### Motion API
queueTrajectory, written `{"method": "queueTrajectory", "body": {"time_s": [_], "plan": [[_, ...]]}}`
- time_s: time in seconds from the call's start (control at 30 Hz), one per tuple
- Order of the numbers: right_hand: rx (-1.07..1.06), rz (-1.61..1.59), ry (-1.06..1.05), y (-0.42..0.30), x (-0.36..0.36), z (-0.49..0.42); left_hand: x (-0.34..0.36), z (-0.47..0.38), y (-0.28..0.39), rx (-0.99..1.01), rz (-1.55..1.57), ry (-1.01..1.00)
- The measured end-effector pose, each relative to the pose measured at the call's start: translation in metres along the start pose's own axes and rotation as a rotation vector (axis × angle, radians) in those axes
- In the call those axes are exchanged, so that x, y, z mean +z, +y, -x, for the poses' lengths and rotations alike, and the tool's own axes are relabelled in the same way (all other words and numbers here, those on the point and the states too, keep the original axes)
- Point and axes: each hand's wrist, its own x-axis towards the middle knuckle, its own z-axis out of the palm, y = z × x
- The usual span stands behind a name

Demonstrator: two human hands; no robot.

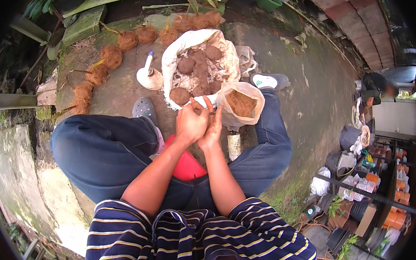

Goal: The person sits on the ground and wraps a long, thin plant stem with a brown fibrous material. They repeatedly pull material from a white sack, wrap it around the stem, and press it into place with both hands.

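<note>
My left hand (191,123) and my right hand (212,128) meet in front of me, fingertips together. A small dark bit shows between the fingers, too hidden to name. Just beyond them lies an open white woven sack (173,53), its rim rolled down, holding dark soil (199,67) and several rounded soil balls (180,96). Right beside my right hand stands a pale plastic bag (259,113) filled with brown coconut fibre (241,104). Left of the sack sits a white rounded spool or bottle (150,80) with a blue-tipped stick upright on it.
Several fibre-wrapped balls (111,57), some with stems, curve along the concrete floor (302,110). A red plastic seat or container (188,164) is between my legs, near a white pipe piece (233,146). Pots (396,213) crowd the right, where another person (373,88) is.
</note>
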Motion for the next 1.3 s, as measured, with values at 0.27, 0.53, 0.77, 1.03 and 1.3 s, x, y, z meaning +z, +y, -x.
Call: {"method": "queueTrajectory", "body": {"time_s": [0.27,0.53,0.77,1.03,1.3], "plan": [[-0.026,0.107,-0.071,-0.001,-0.012,-0.007,-0.027,-0.013,0.03,-0.287,1.313,0.231],[-0.078,1.105,0.21,-0.024,-0.022,-0.128,-0.06,-0.027,0.025,-0.146,1.567,0.35],[0.021,1.928,0.367,0.008,-0.092,-0.202,-0.079,-0.013,0.048,-0.155,1.488,0.348],[-0.228,1.433,0.451,-0.009,-0.123,-0.177,-0.073,-0.015,0.044,-0.001,1.286,0.435],[0.056,0.704,0.09,-0.12,0.006,-0.063,-0.058,-0.009,0.034,0.077,0.938,-0.007]]}}
